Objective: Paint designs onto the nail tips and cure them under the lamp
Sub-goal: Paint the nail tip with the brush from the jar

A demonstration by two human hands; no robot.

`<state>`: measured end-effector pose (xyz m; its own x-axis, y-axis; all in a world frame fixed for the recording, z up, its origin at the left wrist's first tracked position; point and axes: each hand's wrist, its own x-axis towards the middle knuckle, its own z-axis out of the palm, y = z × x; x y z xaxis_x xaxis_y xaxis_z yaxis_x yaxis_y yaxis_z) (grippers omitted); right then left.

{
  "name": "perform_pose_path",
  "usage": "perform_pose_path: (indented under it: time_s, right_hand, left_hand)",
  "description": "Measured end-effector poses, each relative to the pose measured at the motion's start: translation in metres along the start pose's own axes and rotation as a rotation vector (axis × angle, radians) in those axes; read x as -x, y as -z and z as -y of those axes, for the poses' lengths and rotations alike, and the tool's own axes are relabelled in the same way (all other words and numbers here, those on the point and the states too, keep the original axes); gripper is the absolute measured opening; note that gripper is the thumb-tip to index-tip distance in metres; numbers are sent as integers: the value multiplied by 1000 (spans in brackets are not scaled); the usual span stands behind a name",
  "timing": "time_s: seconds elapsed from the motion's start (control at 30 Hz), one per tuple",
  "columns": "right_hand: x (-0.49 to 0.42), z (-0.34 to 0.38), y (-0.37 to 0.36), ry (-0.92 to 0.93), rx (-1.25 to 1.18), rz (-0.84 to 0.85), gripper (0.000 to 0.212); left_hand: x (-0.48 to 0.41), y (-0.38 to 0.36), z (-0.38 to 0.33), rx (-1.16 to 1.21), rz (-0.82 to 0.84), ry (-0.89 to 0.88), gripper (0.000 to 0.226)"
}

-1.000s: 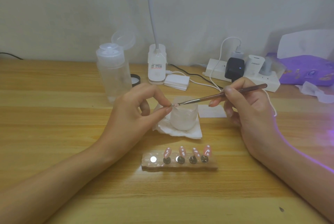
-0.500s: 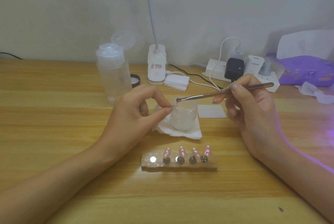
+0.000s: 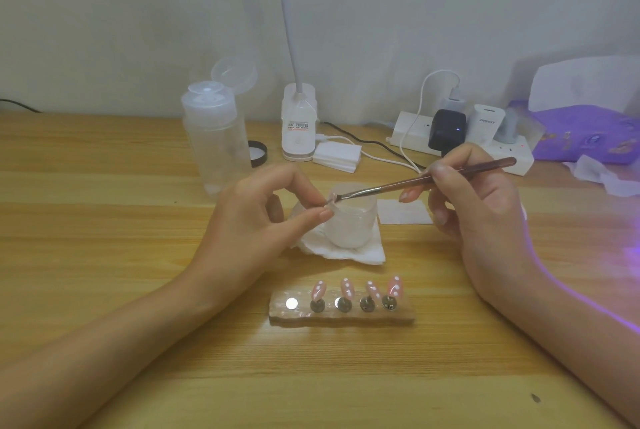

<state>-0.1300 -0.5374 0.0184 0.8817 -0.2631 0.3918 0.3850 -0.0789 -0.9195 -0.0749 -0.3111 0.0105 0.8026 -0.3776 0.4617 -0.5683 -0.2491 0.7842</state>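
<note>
My left hand (image 3: 252, 221) pinches a small pale pink nail tip (image 3: 331, 199) between thumb and forefinger, above a frosted cup (image 3: 353, 221). My right hand (image 3: 478, 207) holds a thin reddish-brown nail brush (image 3: 433, 181) like a pen, its bristle end touching the held tip. In front, a stone-like holder (image 3: 343, 316) carries several pink nail tips (image 3: 346, 288) with white dots on metal studs; its leftmost stud (image 3: 291, 304) is bare.
The cup stands on a white tissue (image 3: 346, 252). Behind are a clear pump bottle (image 3: 216, 138) with its lid flipped up, a white lamp base (image 3: 298, 124), a pad stack (image 3: 337, 155), a power strip (image 3: 460, 138), a purple pack (image 3: 588, 138). Purple light glows at the right edge.
The brush tip lifted off the nail tip half a second ago and has come back down onto it. My left hand has barely moved.
</note>
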Motion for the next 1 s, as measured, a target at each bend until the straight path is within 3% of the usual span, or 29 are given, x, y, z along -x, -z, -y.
perform_pose_path:
  time_s: [1.0]
  right_hand:
    - [-1, 2, -1, -22, -18, 6, 21]
  left_hand:
    - [-1, 0, -2, -3, -4, -15, 18]
